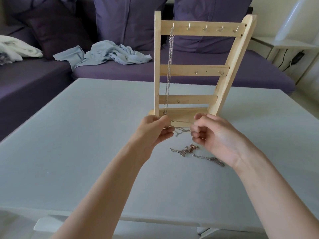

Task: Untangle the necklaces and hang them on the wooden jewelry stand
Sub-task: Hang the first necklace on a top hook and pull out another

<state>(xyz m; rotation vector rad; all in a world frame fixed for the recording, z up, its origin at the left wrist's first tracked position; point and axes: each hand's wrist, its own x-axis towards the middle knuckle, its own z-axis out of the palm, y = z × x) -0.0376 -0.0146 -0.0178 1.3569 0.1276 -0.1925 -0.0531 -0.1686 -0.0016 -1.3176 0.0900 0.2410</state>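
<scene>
Necklaces of thin silver chain [181, 121] were pinched taut between left hand [156, 129] and right hand [214, 135], just before the pale wooden jewelry stand [198, 66] – both grips clamped on chain – so easing the strands apart gently, never yanking, seemed wisest.

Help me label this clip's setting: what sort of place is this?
Most likely a home living room. A purple sofa with big cushions sits behind a low pale table, and rumpled light blue clothing lies on the seat.
</scene>
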